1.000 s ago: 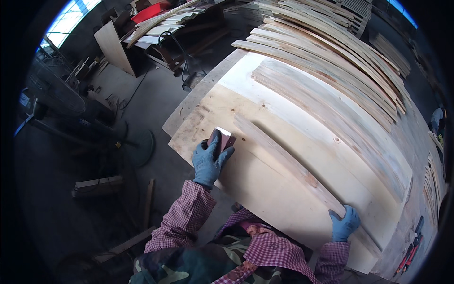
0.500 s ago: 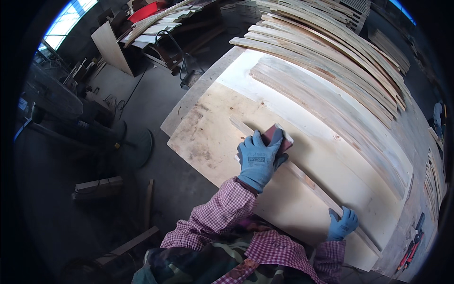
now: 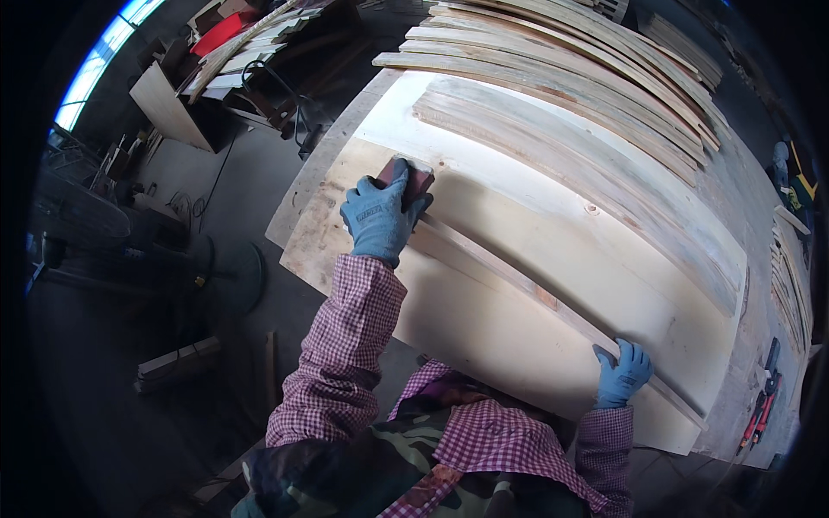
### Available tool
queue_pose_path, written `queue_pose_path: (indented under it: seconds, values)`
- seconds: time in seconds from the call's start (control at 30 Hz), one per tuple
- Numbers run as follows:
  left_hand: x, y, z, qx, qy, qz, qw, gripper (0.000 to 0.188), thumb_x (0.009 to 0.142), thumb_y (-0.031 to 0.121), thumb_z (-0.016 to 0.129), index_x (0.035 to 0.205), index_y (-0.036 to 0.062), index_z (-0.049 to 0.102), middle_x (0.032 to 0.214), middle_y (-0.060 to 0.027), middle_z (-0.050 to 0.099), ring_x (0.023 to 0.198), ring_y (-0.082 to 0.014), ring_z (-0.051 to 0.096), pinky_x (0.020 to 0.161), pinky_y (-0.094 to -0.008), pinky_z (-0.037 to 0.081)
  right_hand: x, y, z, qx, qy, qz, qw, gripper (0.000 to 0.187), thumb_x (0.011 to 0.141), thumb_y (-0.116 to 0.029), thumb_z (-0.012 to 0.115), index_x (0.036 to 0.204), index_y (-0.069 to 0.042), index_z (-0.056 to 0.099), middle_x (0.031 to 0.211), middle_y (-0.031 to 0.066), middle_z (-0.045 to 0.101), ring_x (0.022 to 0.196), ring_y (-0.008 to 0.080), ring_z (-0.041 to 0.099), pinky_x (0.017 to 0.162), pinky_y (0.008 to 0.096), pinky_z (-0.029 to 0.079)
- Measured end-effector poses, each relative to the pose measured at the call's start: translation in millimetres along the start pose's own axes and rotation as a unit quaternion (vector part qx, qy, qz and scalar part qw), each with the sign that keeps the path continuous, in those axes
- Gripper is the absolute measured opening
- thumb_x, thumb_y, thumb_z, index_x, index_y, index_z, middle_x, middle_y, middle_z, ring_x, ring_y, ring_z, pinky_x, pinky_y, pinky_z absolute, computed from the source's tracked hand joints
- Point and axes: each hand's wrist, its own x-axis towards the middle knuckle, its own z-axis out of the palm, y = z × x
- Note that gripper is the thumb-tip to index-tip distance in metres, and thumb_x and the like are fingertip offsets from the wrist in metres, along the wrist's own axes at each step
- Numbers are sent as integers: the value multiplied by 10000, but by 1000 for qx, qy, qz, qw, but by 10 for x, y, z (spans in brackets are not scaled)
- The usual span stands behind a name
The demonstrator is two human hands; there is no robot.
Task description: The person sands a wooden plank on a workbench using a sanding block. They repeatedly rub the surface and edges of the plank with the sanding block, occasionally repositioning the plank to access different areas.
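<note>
My left hand (image 3: pixel 380 216), in a blue-grey work glove, is closed round a dark red sanding block (image 3: pixel 418 181) with a pale dusty top. The block rests at the far left end of a narrow wooden strip (image 3: pixel 501 269), and hides that end together with my fingers. The strip slants across a pale plywood sheet (image 3: pixel 466 324) toward the near right. Close to its near end, my gloved right hand (image 3: pixel 623 373) grips the strip, thumb on one side and fingers over the other.
Beyond the strip lie wide planks (image 3: pixel 535 142), with several stacked wooden strips (image 3: pixel 561 99) behind them. Red-handled pliers (image 3: pixel 760 406) rest at the table's right side, near more thin strips (image 3: pixel 787 276). A red basin (image 3: pixel 218 33) sits on a wood pile at the far left.
My left hand has slid the sanding block along the strip, away toward its far left end. My right hand keeps its hold near the other end. The whole view has shifted somewhat.
</note>
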Motion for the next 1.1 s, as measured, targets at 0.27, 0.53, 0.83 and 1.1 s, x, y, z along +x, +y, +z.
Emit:
queue_pose_path:
  seconds: [0.27,0.53,0.83,1.1]
  values:
    - [-1501,1346,51,-185,17,284,940,651,835,583,691,1427,370,524,1362,-250,495,1184,-392,519,992,-507,421,77,88,-83,25,-83,18,996,397,706,-442,824,979,-185,692,936,9,635,905,256,601,831,439,437]
    - [-279,404,306,-108,-20,102,989,601,831,536,729,1373,314,591,1269,-194,563,1103,-362,559,945,-466,457,420,230,123,127,-101,-12,987,376,858,-333,733,1196,-172,698,1195,87,615,1161,310,539,1010,468,394]
    - [-256,680,449,-92,18,106,990,594,852,524,708,1387,313,561,1165,-171,580,1037,-364,560,878,-500,453,386,158,299,104,-107,-27,988,599,901,-304,673,1455,-154,504,1479,152,457,1358,373,401,1147,530,285]
    - [-1191,1660,453,-217,-119,371,895,686,835,597,665,1461,387,481,1361,-218,484,1242,-388,478,1072,-532,359,387,247,277,57,-142,-56,987,635,909,-311,635,1495,-138,464,1521,136,428,1399,369,365,1184,526,241]
